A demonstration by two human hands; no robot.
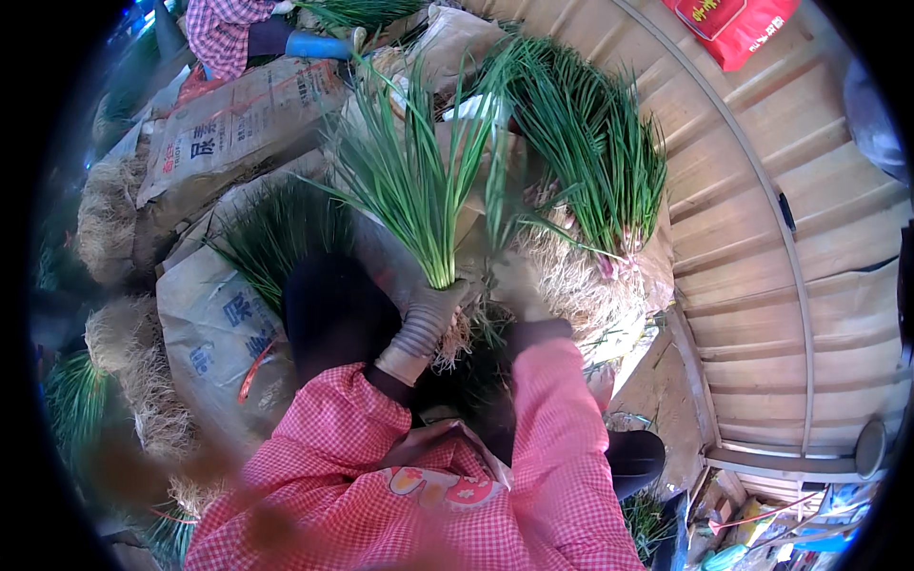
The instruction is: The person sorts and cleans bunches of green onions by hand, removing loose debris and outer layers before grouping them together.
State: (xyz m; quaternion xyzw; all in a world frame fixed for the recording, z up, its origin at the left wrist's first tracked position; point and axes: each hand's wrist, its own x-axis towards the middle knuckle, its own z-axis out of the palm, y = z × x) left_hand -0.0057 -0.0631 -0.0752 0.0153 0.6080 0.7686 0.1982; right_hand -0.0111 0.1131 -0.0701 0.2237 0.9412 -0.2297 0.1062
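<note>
My left hand (pixel 430 319), in a pale glove, is closed round the base of an upright bunch of green onions (pixel 433 205). Its leaves fan out above the fist, and roots hang below. Just to its right, my gloved right hand (pixel 519 287) is blurred by motion. A few equally blurred green onion stalks (pixel 499 205) rise from its fingers, which seem closed on them. Beyond that hand lies a large heap of green onions (pixel 595 143), leaves pointing away and a mat of pale roots (pixel 590 290) toward me.
More green onions (pixel 286 238) lie by my left knee on a printed woven sack (pixel 205 314). Root-ended bundles (pixel 143 371) line the far left. Another person (pixel 228 33) in a checked top and blue boots sits at the upper left. A ribbed, curved wall (pixel 743 238) bounds the right side; a red bag (pixel 733 29) is at its top.
</note>
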